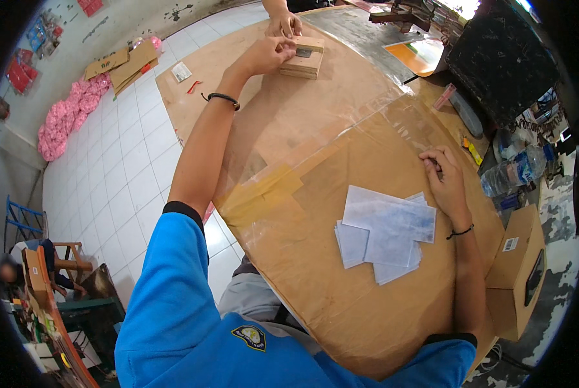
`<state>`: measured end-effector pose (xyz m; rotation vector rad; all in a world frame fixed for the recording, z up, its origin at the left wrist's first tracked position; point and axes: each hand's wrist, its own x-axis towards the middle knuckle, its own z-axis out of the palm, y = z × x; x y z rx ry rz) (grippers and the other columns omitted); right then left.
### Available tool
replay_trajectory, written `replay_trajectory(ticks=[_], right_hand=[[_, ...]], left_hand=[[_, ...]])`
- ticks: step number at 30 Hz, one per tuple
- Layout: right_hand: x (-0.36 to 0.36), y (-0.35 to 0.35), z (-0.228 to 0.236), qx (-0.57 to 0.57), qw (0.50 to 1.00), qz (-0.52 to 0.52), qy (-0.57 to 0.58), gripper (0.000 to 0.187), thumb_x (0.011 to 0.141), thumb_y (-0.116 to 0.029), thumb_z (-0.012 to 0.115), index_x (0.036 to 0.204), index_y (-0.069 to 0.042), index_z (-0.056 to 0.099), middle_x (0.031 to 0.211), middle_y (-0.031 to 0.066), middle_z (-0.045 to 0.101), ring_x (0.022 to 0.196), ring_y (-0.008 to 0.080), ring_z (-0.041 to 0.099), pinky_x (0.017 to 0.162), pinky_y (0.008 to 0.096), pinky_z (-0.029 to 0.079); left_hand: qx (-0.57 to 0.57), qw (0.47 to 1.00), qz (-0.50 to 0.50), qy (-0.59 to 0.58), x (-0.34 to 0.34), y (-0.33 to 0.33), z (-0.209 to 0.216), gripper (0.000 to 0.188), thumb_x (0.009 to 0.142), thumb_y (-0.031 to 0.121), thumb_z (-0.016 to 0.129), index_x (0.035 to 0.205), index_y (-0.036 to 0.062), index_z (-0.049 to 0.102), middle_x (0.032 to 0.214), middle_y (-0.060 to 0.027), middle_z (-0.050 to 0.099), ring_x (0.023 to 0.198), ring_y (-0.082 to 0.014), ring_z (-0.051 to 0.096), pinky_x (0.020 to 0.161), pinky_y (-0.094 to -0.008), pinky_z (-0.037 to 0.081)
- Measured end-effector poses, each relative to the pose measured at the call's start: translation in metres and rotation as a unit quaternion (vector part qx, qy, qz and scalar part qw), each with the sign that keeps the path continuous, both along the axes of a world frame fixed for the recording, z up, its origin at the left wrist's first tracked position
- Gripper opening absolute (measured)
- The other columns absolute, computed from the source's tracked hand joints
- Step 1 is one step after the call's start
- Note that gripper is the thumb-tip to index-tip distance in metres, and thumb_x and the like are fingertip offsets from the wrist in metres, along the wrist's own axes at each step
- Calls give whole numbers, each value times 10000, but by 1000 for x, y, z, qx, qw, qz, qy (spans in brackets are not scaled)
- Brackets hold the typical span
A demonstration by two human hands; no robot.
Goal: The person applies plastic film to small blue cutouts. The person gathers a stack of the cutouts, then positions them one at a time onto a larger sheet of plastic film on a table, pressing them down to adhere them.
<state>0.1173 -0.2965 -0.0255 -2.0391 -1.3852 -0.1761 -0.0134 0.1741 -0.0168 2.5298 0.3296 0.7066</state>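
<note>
Blue sleeve (173, 304); left hand's (267, 55) grip touches wooden block (304, 57).

open brown cardboard-covered desk (315, 129) lies between the hands; a pile of grey plastic sleeves (386, 234) blocks the near right, a stacked wooden block (304, 58) and another person's hand (284, 26) the far end.

A heap of pink bags (66, 119) lay on the white tiled floor (125, 174) at far left, near flattened cardboard (123, 66). At right, a plastic water bottle (515, 172) lay just beyond a brown cardboard box (515, 271), with a large black case (503, 58) farther off.
</note>
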Motion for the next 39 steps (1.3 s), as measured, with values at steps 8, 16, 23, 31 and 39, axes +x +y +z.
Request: replay_trajectory(ticks=[8, 16, 23, 31, 39], right_hand=[[-3, 0, 2, -12, 1000, -14, 12, 96, 958, -28, 630, 1027, -19, 696, 959, 80, 607, 740, 172, 602, 654, 275, 481], [-1, -1, 1, -13, 1000, -5, 9, 92, 961, -27, 630, 1023, -14, 696, 968, 67, 605, 708, 137, 545, 625, 259, 449], [-4, 2, 3, -26, 999, -17, 14, 92, 968, -41, 624, 1022, -18, 696, 960, 50, 599, 718, 116, 514, 632, 245, 428], [-1, 2, -1, -27, 999, -25, 17, 97, 972, -54, 630, 1032, -26, 701, 949, 50, 605, 731, 119, 520, 661, 248, 434], [-34, 14, 43, 4, 997, -15, -74, 112, 947, -36, 657, 1045, -12, 704, 892, 59, 648, 786, 159, 578, 699, 264, 448]], left_hand=[[-132, 988, -64, 52, 0, 10, -5, 376, 952, 371, 713, 1165, 63, 744, 861, -16, 696, 789, -133, 634, 730, -288, 499], [-161, 943, -182, 228, -15, -29, 32, 297, 901, 371, 778, 980, 87, 742, 806, -3, 718, 733, -82, 637, 657, -247, 468], [-140, 888, -229, 372, -16, -64, 54, 372, 869, 341, 818, 948, -3, 699, 784, -119, 758, 700, -178, 732, 635, -284, 550], [-125, 829, -308, 449, -13, -110, 63, 423, 868, 312, 824, 920, -69, 650, 809, -189, 760, 703, -239, 752, 667, -315, 598], [-157, 818, -354, 425, -15, -133, 63, 413, 871, 306, 815, 985, -54, 648, 797, -157, 766, 614, -195, 716, 579, -298, 541]])
